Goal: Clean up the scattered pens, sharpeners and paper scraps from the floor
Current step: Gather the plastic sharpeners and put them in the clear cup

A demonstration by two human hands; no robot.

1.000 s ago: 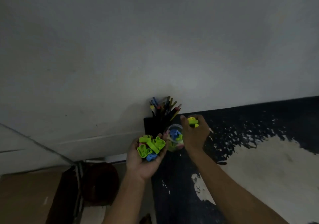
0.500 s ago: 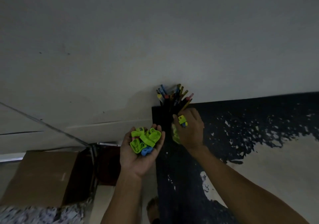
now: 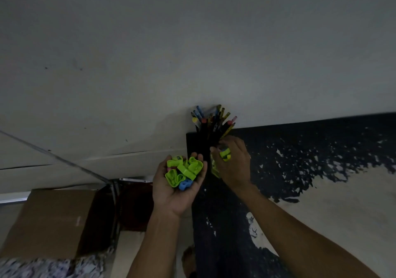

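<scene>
Sharpeners (image 3: pixel 183 173) (mostly green, one blue) fill the cupped, upturned left hand (image 3: pixel 177 186). Just beside it, the right hand (image 3: pixel 234 166) pinches one green sharpener (image 3: pixel 225 155) between its fingers above the black table (image 3: pixel 300 140). Pens (image 3: pixel 214 122) stand bunched in a dark holder against the wall (image 3: pixel 192 41), touching the right fingertips.

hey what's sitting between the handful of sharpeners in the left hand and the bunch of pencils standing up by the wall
In the head view, only the dark table surface lies between the sharpeners in the left hand and the pencils. The right hand sits off to the side.
</scene>
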